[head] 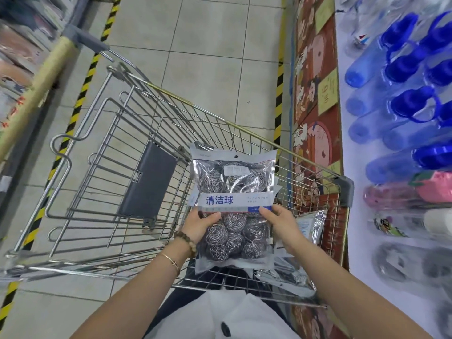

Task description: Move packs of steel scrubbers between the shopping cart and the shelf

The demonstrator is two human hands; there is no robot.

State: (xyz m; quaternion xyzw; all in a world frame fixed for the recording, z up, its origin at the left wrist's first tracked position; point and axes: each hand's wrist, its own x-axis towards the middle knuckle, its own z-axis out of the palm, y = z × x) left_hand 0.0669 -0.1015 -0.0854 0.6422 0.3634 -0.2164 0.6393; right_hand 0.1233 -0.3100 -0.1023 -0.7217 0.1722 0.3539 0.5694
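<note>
A clear pack of steel scrubbers [233,182] with a blue-and-white label is held upright over the wire shopping cart [102,152]. My left hand [199,225] grips its lower left side, thumb on the front. My right hand [285,225] grips its lower right side the same way. Further packs [310,225] lie in the cart's near right corner, partly hidden behind the held one. On the white shelf [352,148] to the right, more scrubber packs [403,265] show near the bottom, blurred.
Blue plastic bottles [401,69] and a pink item [433,187] fill the shelf on the right. The cart's grey child-seat flap [146,182] hangs inside. Yellow-black floor tape [80,94] lines the aisle. Another shelf [22,45] stands at the left.
</note>
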